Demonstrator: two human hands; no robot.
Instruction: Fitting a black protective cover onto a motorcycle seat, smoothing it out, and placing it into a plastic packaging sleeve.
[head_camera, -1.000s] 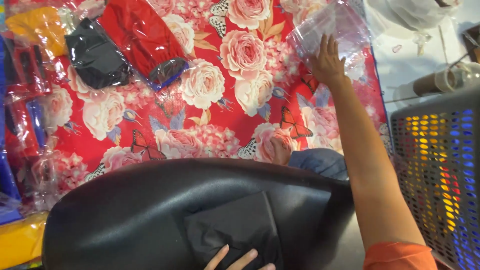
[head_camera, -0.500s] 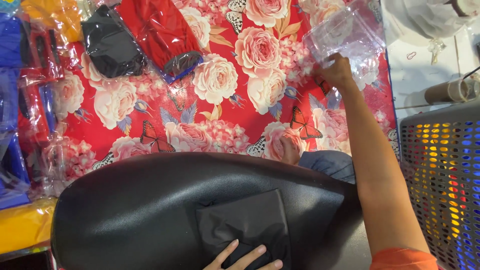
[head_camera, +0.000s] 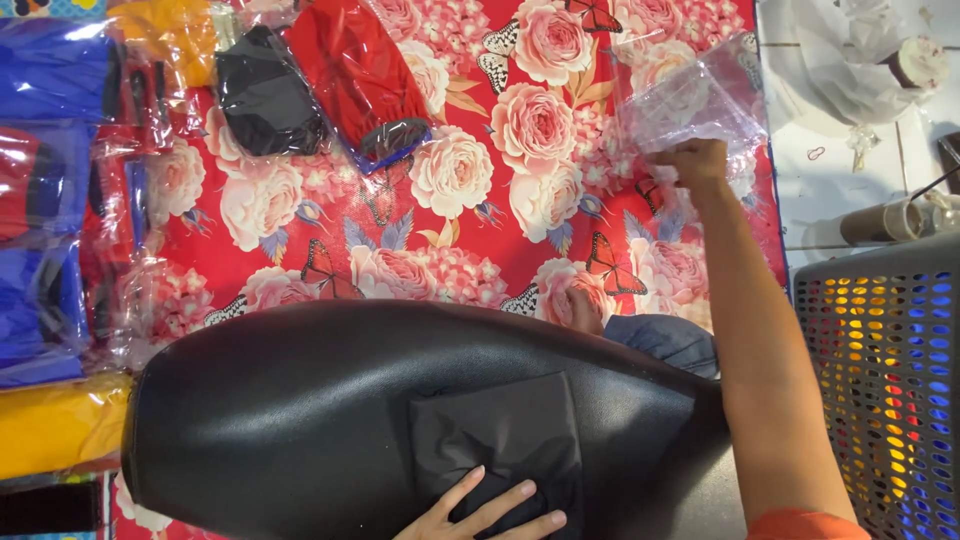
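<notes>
A big black padded cushion (head_camera: 300, 400) lies across the lower half of the view. A folded black cloth (head_camera: 500, 430) sits on it. My left hand (head_camera: 490, 510) rests flat on the cloth's near edge, fingers spread. My right hand (head_camera: 692, 160) reaches out to the far right and is closed on a clear plastic bag (head_camera: 690, 95) that lies on the red rose-patterned sheet (head_camera: 470, 250). A toe (head_camera: 583, 310) and a denim knee (head_camera: 665, 340) show just past the cushion.
Bagged garments lie about: black (head_camera: 262, 100) and red (head_camera: 350, 70) packs at the top, blue (head_camera: 45, 200) and yellow (head_camera: 55, 420) ones along the left. A grey perforated basket (head_camera: 880, 380) stands at the right. A tape roll (head_camera: 880, 222) lies on white tiles.
My right hand has closed on the clear bag and drawn it a little nearer. My left hand has slid further onto the black cloth.
</notes>
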